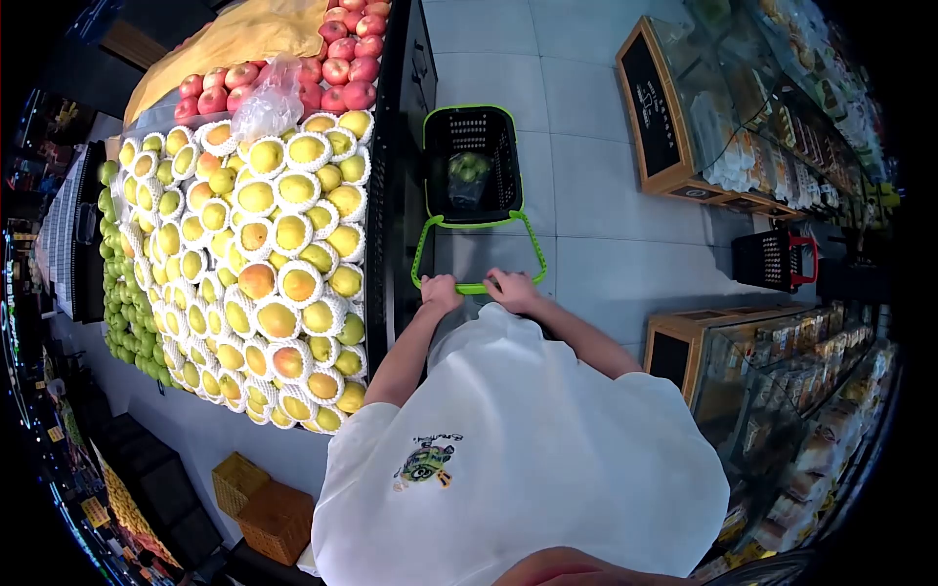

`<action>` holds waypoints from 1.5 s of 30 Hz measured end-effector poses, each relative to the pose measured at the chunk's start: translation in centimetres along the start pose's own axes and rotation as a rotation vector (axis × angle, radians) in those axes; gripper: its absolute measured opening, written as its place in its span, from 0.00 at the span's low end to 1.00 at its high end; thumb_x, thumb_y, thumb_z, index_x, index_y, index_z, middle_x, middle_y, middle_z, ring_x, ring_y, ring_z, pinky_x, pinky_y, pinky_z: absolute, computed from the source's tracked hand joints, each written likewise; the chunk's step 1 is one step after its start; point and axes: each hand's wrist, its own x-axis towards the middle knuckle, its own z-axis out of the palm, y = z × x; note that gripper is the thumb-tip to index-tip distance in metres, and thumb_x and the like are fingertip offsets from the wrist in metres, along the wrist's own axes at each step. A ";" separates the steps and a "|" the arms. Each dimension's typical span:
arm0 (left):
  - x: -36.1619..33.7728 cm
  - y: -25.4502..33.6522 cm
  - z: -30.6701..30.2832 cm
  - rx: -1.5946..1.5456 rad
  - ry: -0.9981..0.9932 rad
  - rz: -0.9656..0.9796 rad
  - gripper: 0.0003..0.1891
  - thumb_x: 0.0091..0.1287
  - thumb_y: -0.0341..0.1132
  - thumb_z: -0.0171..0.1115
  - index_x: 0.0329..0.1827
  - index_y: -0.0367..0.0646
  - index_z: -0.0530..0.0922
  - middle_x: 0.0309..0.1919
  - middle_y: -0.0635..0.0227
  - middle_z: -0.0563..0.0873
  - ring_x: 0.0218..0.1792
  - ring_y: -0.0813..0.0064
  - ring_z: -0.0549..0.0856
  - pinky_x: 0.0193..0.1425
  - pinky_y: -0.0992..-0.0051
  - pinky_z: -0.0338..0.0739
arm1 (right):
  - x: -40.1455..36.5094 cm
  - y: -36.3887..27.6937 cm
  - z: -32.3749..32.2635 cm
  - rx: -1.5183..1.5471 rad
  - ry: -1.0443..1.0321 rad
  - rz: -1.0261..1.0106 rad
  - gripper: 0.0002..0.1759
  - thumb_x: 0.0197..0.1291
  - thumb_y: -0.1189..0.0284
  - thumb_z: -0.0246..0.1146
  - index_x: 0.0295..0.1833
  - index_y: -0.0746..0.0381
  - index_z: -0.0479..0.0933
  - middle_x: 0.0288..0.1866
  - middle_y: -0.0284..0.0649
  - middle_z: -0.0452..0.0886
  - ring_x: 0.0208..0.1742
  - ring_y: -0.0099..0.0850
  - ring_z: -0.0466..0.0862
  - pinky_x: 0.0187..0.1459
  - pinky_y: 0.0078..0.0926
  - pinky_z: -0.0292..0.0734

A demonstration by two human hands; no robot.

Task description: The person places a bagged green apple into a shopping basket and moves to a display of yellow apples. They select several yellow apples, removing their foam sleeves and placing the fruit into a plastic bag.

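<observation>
A black shopping basket [471, 127] with green rim stands on the tiled floor ahead of me, with a bag of green fruit [468, 168] inside. Its long green handle [422, 244] reaches back toward me. My left hand [440, 292] and my right hand [512, 287] both grip the handle's near bar, side by side. My white T-shirt fills the lower view.
To the left is a display of yellow fruit in foam nets [274, 254], with red apples [337, 63] beyond and green fruit [122, 303] at its far side. Shelves of packaged goods [782, 166] stand on the right, with a red-handled black basket [777, 259] by them. Wicker crates [264, 508] sit lower left.
</observation>
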 end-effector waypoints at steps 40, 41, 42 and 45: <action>23.1 9.0 -16.1 0.013 0.608 -0.050 0.22 0.57 0.30 0.69 0.56 0.46 0.77 0.55 0.65 0.80 0.65 0.62 0.77 0.76 0.54 0.64 | 26.5 3.7 -20.7 -0.203 -0.066 -0.021 0.26 0.65 0.51 0.69 0.58 0.59 0.82 0.59 0.50 0.87 0.61 0.49 0.86 0.64 0.60 0.76; 22.6 9.6 -16.2 -0.050 0.771 -0.006 0.21 0.57 0.30 0.68 0.55 0.46 0.76 0.56 0.65 0.79 0.64 0.62 0.77 0.76 0.54 0.64 | 26.9 4.1 -21.3 -0.199 -0.050 -0.040 0.26 0.65 0.50 0.69 0.57 0.59 0.83 0.57 0.50 0.88 0.60 0.50 0.87 0.62 0.58 0.78; 21.9 10.1 -16.2 -0.131 0.826 -0.008 0.20 0.58 0.31 0.69 0.53 0.46 0.75 0.56 0.64 0.78 0.63 0.61 0.76 0.73 0.54 0.65 | 27.2 4.5 -21.7 -0.194 -0.036 -0.055 0.26 0.65 0.49 0.70 0.56 0.59 0.83 0.54 0.49 0.89 0.58 0.50 0.87 0.60 0.56 0.79; 20.6 10.9 -15.9 -0.526 0.595 -0.215 0.20 0.57 0.30 0.69 0.53 0.46 0.75 0.55 0.63 0.78 0.62 0.59 0.77 0.68 0.55 0.68 | 28.1 4.5 -23.6 -0.199 -0.051 -0.056 0.24 0.65 0.50 0.70 0.55 0.57 0.85 0.54 0.48 0.89 0.58 0.49 0.87 0.61 0.51 0.80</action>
